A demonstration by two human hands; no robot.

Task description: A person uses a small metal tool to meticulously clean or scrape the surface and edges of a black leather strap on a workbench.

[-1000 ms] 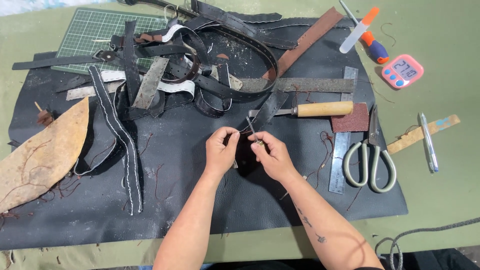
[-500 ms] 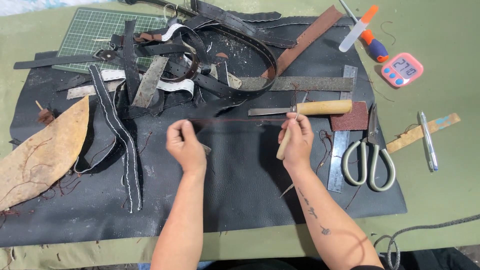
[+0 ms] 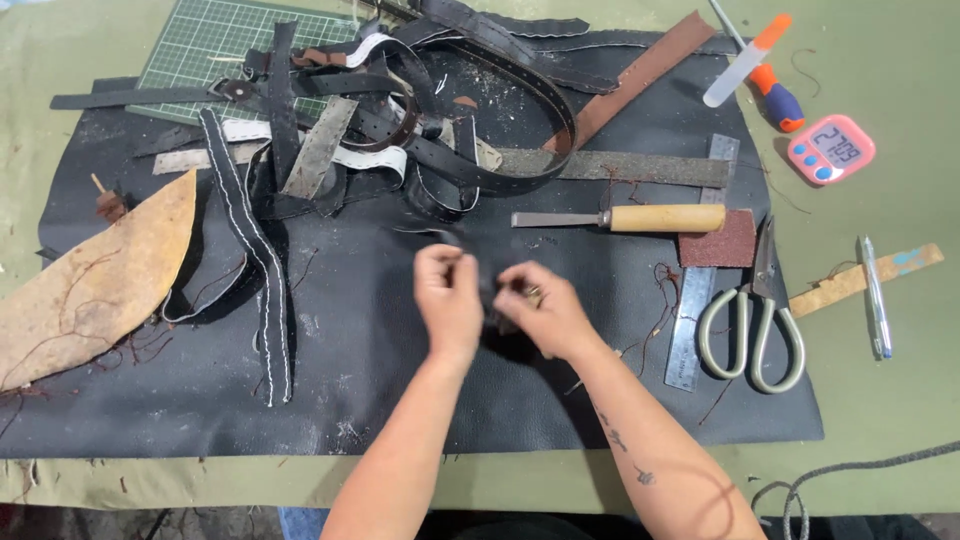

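Both hands are brought close together over the black leather sheet (image 3: 420, 400). A small dark leather piece (image 3: 491, 300) is pinched by the left hand (image 3: 449, 303) and the right hand (image 3: 543, 312), fingers curled closed; motion blur hides the exact grip. A finger could be pricked if a needle is held there, or the piece could be dropped.
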